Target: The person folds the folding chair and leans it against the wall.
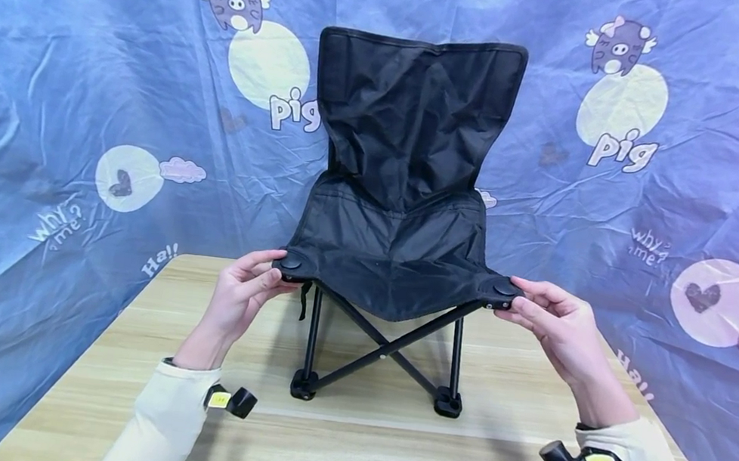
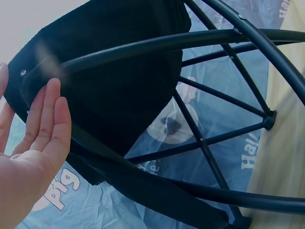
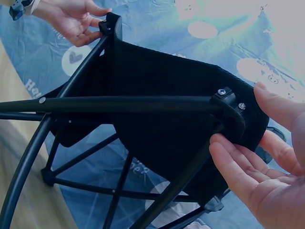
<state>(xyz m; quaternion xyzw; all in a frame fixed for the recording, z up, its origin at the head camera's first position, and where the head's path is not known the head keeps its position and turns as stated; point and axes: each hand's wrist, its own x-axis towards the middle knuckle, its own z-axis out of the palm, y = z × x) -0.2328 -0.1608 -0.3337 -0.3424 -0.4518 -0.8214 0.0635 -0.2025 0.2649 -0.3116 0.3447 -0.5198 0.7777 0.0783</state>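
A black folding chair (image 1: 399,241) stands unfolded on the table, facing me. Its fabric back rises upright, and crossed metal legs (image 1: 383,355) support the seat. My left hand (image 1: 244,294) pinches the seat's front left corner, and my right hand (image 1: 553,326) pinches the front right corner. In the right wrist view, fingers (image 3: 238,162) reach beneath a screwed black corner bracket (image 3: 228,107). The left wrist view shows the left fingers (image 2: 51,117) under the other corner, with the seat's dark underside beyond them. A short black strap (image 1: 303,303) hangs below the left corner.
The wood-grain table (image 1: 372,451) extends around the chair's feet (image 1: 448,402). A blue cloth backdrop (image 1: 83,99) with pig prints hangs behind and on both sides. Each wrist wears a small black camera, the left one (image 1: 242,402) and the right one (image 1: 560,460).
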